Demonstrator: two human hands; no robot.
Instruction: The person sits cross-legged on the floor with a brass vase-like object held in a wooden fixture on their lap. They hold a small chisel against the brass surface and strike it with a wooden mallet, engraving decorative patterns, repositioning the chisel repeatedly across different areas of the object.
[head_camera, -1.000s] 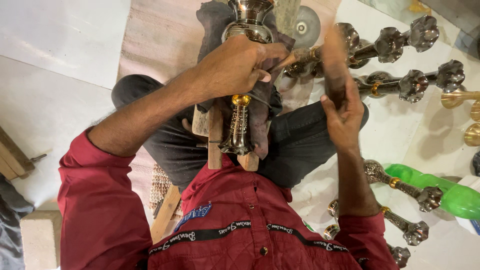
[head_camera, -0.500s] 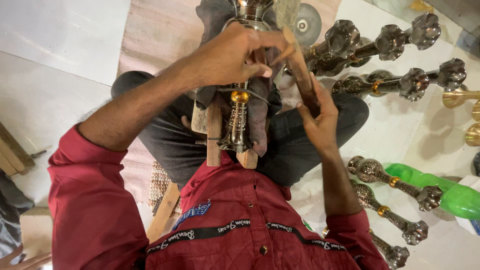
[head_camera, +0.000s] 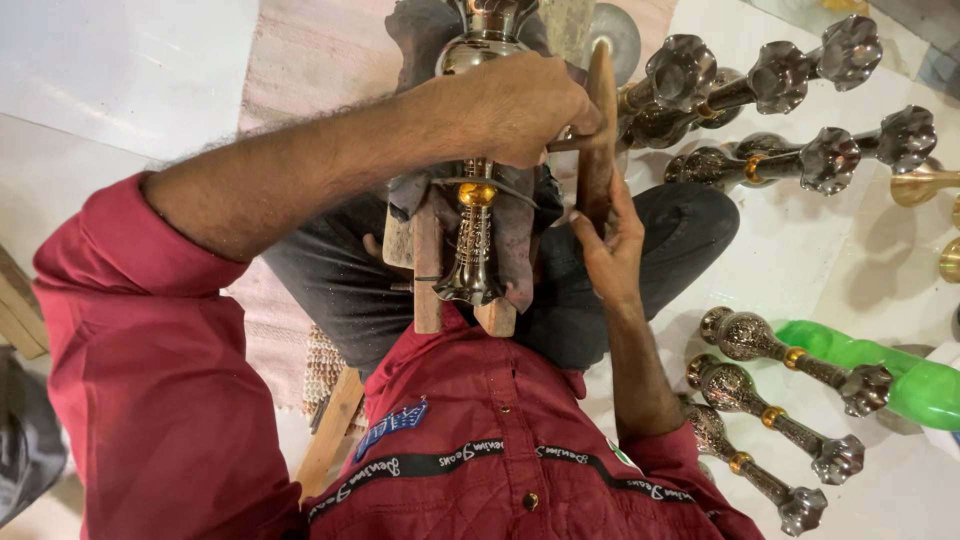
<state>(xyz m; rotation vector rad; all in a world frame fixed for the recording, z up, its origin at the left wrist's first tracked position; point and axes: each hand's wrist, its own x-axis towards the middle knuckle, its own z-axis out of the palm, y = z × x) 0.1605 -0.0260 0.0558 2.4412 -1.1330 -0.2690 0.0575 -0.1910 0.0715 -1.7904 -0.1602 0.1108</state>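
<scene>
An ornate silver and brass metal stand (head_camera: 474, 245) lies lengthwise between my crossed legs, resting on a wooden cradle (head_camera: 428, 272). My left hand (head_camera: 510, 105) reaches across from the left and closes over the stand's upper part, pinching a thin tool whose tip I cannot make out. Just to the right, my right hand (head_camera: 610, 248) grips a flat wooden stick (head_camera: 598, 135) held nearly upright, its upper part touching the left hand's knuckles. The top of the stand runs out of view.
Several finished metal stands lie on the white floor at the upper right (head_camera: 800, 160) and lower right (head_camera: 790, 365). A green plastic bottle (head_camera: 905, 378) lies by them, brass pieces (head_camera: 922, 185) at the right edge. A woven mat (head_camera: 320, 60) lies under my legs.
My right hand has brought the wooden stick left and upright, from beside the stand to against my left hand. My left hand keeps its hold on the stand.
</scene>
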